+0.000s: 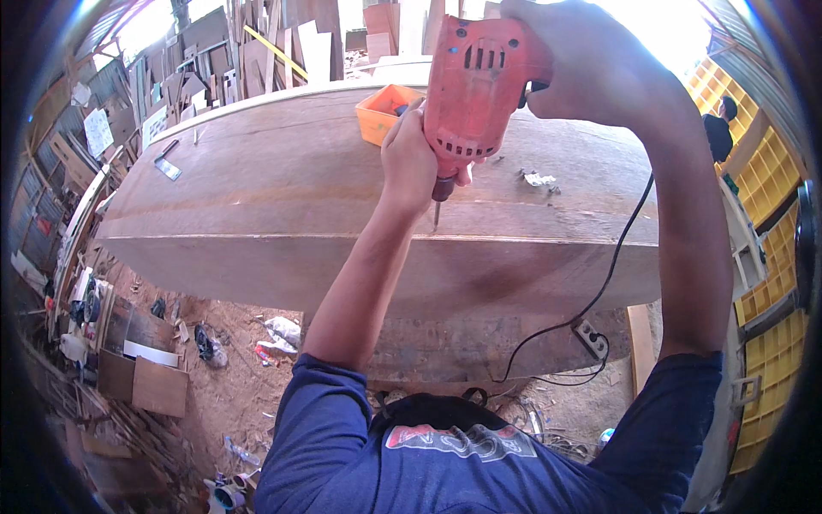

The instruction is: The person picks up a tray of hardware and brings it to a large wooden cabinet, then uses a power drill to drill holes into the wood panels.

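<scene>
A red electric drill [476, 90] stands upright, nose down, over the wooden boat hull [282, 184]. My right hand [586, 64] grips its handle from above, with the fingers around the trigger. Lower down, my left hand [409, 154] is wrapped around the front of the drill body, just above the dark chuck [443, 188]. A thin bit [437, 216] points down at the hull's top surface near its long front edge; whether it has entered the wood I cannot tell. The black power cord [629, 224] hangs down along my right forearm.
An orange bin [377, 120] sits on the hull behind my left hand. A try square [168, 163] lies at left; screws and crumpled paper [539, 179] lie at right. The cord runs to a power strip [589, 338] below. A person [719, 128] stands far right, near yellow moulds [766, 265].
</scene>
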A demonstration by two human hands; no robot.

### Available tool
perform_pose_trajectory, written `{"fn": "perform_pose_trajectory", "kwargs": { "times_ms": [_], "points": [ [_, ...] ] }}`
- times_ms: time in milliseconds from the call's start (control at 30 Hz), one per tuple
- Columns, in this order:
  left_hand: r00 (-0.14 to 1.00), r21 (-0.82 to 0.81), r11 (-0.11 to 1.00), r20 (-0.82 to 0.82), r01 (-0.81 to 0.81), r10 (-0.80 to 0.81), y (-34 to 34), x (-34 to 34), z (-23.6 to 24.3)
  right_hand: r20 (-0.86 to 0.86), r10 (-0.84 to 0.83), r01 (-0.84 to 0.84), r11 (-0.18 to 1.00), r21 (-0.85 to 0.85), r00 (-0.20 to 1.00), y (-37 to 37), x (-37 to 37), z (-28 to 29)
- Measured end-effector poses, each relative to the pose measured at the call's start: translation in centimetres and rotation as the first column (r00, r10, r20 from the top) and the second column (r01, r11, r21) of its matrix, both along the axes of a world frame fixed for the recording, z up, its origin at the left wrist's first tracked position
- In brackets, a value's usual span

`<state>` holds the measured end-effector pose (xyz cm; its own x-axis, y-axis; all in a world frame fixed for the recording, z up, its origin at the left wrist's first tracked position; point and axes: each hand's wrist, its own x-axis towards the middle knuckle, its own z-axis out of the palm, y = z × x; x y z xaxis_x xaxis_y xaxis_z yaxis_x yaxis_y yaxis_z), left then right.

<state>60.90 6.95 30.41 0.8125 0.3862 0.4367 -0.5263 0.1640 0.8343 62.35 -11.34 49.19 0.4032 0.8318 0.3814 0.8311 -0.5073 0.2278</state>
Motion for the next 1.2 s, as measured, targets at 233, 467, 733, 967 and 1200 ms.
{"fn": "perform_pose_trajectory", "kwargs": {
  "times_ms": [233, 467, 733, 967, 1200],
  "points": [
    [0.99, 0.021, 0.99, -0.002, -0.138, 0.138, -0.3, -0.9, -0.1, -0.018, 0.138, -0.136, 0.985, 0.103, 0.99, -0.1, -2.5, -0.8],
    [0.998, -0.035, 0.999, 0.053, -0.021, 0.022, 0.1, -0.3, -0.6, 0.025, 0.043, -0.043, 0.999, 0.009, 0.999, 0.8, -1.1, -0.6],
    [0.996, -0.041, 0.995, -0.01, -0.088, 0.088, 0.1, -0.4, -0.5, -0.016, 0.039, -0.04, 0.997, -0.061, 0.999, 1.4, 0.3, 0.2],
    [0.999, -0.044, 0.999, 0.018, -0.032, 0.033, 0.3, 0.1, -1.0, -0.03, 0.03, -0.032, 0.997, -0.074, 0.999, 0.7, -0.2, 0.4],
    [0.997, 0.036, 0.997, 0.044, -0.066, 0.064, 0.2, 0.1, -1.4, -0.017, 0.233, -0.228, 0.961, 0.158, 0.972, -0.5, -0.3, -1.5]
  ]
}}
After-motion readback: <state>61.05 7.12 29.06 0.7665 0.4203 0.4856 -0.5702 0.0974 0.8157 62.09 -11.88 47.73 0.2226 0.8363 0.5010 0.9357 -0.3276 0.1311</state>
